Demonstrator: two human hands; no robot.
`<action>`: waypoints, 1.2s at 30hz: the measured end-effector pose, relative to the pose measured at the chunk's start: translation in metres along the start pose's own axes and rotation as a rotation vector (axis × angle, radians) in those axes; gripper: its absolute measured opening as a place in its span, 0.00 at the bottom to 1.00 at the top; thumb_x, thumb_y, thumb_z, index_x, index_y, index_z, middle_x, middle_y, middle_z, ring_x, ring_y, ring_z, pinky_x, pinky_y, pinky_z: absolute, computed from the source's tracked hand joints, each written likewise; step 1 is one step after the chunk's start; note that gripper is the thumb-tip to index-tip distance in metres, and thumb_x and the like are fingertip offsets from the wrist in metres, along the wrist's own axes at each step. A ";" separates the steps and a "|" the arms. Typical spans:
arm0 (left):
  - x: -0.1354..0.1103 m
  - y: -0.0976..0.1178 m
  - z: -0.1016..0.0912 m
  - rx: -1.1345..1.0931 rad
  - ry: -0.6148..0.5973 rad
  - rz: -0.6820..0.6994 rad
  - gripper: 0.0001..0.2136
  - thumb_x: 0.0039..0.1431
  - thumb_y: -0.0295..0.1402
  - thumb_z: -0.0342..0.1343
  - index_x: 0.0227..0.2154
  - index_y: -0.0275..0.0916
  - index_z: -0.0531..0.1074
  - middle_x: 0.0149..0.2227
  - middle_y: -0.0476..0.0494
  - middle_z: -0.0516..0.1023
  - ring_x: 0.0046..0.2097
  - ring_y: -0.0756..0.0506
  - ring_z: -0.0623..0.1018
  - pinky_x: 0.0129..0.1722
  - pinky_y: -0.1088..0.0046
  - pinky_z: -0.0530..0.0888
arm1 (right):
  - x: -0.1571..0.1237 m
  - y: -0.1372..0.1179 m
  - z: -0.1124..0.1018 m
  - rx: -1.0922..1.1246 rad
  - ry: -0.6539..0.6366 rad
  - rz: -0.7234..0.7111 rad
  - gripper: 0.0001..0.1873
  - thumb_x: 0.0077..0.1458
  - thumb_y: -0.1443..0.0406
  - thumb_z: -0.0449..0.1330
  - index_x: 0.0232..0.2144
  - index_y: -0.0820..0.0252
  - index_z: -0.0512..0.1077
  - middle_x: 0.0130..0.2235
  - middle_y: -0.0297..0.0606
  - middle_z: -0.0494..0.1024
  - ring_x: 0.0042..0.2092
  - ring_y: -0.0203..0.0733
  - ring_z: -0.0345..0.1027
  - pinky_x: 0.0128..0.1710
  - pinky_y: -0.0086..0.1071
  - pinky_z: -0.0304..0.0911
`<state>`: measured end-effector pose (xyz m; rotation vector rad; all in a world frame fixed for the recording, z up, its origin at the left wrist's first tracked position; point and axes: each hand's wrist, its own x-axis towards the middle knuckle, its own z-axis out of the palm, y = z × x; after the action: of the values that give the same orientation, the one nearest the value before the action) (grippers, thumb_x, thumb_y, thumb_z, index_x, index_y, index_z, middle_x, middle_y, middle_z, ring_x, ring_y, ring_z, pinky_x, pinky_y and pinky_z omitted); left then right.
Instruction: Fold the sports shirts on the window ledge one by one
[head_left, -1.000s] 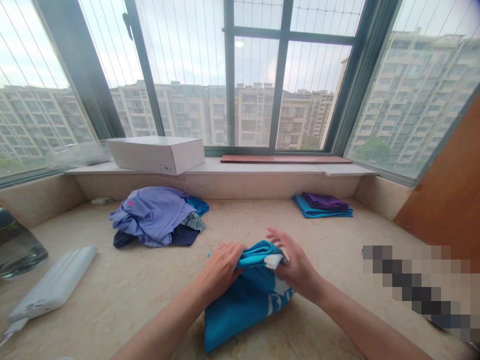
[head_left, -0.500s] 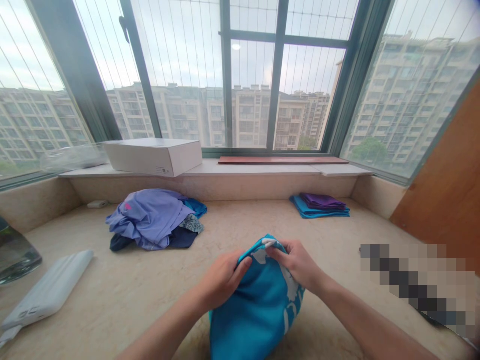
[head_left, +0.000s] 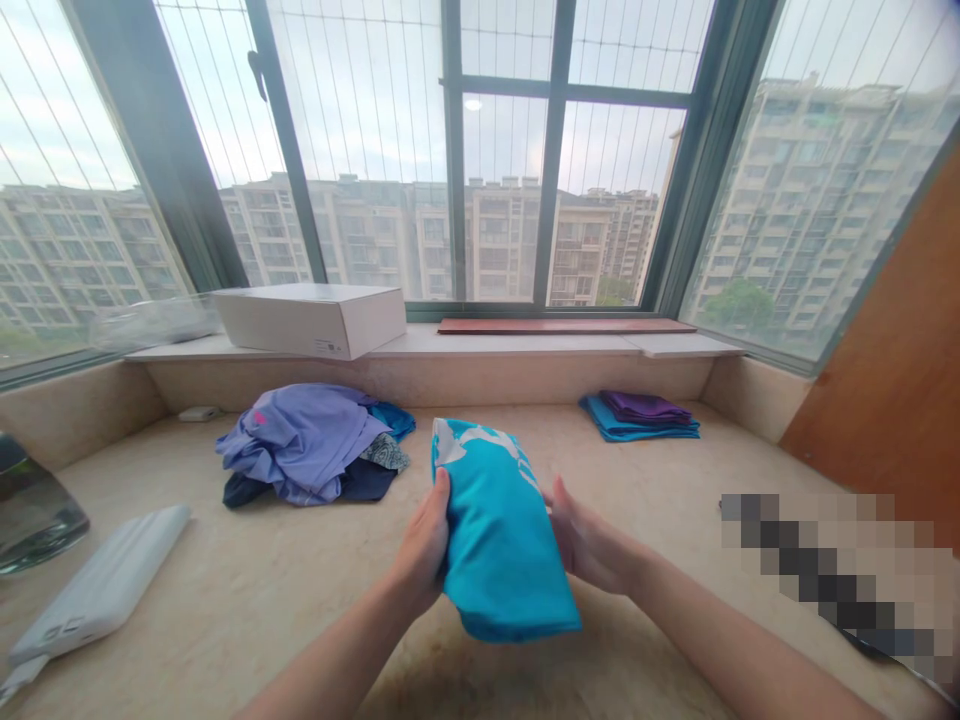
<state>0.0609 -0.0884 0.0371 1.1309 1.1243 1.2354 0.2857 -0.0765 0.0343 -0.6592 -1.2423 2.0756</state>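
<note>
From my remote seat I see the blue cloth [head_left: 499, 545] held above the counter [head_left: 292, 600], at the dial's centre. The left hand [head_left: 427, 545] pinches its 9 o'clock edge, thumb in front, probably keeping the layers together. At 3 o'clock the right hand [head_left: 585, 540] has its thumb raised; fingers partly hidden, so I can't tell whether they grip. The crumpled pile [head_left: 304, 440] at 10 o'clock and folded stack [head_left: 641, 416] at 2 seem set apart so the 2 don't mix.

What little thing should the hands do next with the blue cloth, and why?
Maybe move the blue cloth toward the folded cloth stack at the back right: it looks folded too, and the left hand and right hand have it between them.
</note>
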 end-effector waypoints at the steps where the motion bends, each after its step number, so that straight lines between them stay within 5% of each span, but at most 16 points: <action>1: -0.001 0.000 0.002 -0.101 -0.025 -0.055 0.33 0.64 0.60 0.46 0.61 0.39 0.67 0.52 0.34 0.80 0.51 0.34 0.80 0.51 0.52 0.77 | 0.000 0.003 0.003 -0.018 -0.002 0.002 0.34 0.59 0.37 0.52 0.55 0.52 0.71 0.52 0.42 0.79 0.53 0.51 0.74 0.53 0.45 0.68; 5: -0.010 0.003 0.006 -0.346 -0.199 -0.199 0.31 0.59 0.48 0.61 0.61 0.39 0.66 0.55 0.34 0.78 0.56 0.34 0.78 0.57 0.54 0.74 | 0.000 0.005 0.005 -0.148 0.192 -0.093 0.31 0.55 0.49 0.67 0.57 0.54 0.69 0.55 0.43 0.78 0.54 0.53 0.73 0.57 0.48 0.66; 10: -0.015 0.007 0.007 -0.424 -0.266 -0.417 0.35 0.59 0.55 0.58 0.61 0.35 0.66 0.56 0.31 0.77 0.57 0.32 0.77 0.57 0.52 0.74 | -0.005 -0.005 0.000 -0.217 0.285 -0.183 0.35 0.50 0.53 0.72 0.57 0.53 0.69 0.57 0.43 0.76 0.55 0.55 0.73 0.57 0.49 0.67; 14: -0.014 0.011 0.011 -0.420 -0.128 -0.395 0.34 0.58 0.46 0.64 0.64 0.38 0.63 0.57 0.32 0.77 0.56 0.35 0.78 0.59 0.57 0.73 | -0.005 -0.006 0.000 -0.112 0.248 -0.120 0.37 0.50 0.52 0.71 0.59 0.56 0.67 0.58 0.46 0.75 0.56 0.57 0.72 0.57 0.50 0.66; 18: -0.011 0.011 0.013 -0.434 0.028 -0.359 0.31 0.60 0.44 0.63 0.63 0.39 0.64 0.55 0.33 0.78 0.55 0.36 0.79 0.58 0.58 0.74 | 0.001 0.000 -0.002 0.095 0.068 0.075 0.40 0.58 0.43 0.60 0.61 0.65 0.65 0.58 0.52 0.75 0.59 0.57 0.69 0.61 0.50 0.62; 24: -0.012 0.009 0.012 -0.465 0.006 -0.395 0.31 0.61 0.45 0.62 0.63 0.39 0.64 0.54 0.33 0.79 0.54 0.35 0.79 0.57 0.57 0.75 | 0.000 0.004 -0.004 0.106 -0.086 0.241 0.41 0.58 0.38 0.55 0.58 0.65 0.70 0.58 0.49 0.75 0.62 0.53 0.66 0.63 0.42 0.60; 29: -0.018 0.013 0.008 -0.441 -0.048 -0.486 0.32 0.63 0.50 0.57 0.64 0.36 0.62 0.51 0.32 0.80 0.53 0.33 0.80 0.54 0.54 0.77 | -0.014 -0.002 0.004 0.055 -0.080 0.127 0.35 0.56 0.45 0.64 0.57 0.59 0.70 0.58 0.45 0.75 0.60 0.49 0.68 0.64 0.43 0.58; 36: -0.014 0.012 0.012 -0.386 -0.076 -0.345 0.28 0.57 0.45 0.65 0.58 0.39 0.69 0.50 0.35 0.81 0.49 0.35 0.82 0.48 0.59 0.79 | -0.013 -0.011 0.014 0.089 0.017 -0.013 0.34 0.50 0.56 0.72 0.56 0.60 0.70 0.53 0.46 0.79 0.55 0.53 0.73 0.60 0.48 0.62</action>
<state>0.0710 -0.1025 0.0506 0.6554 0.9261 1.0691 0.2878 -0.0903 0.0511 -0.6258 -1.1352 2.0970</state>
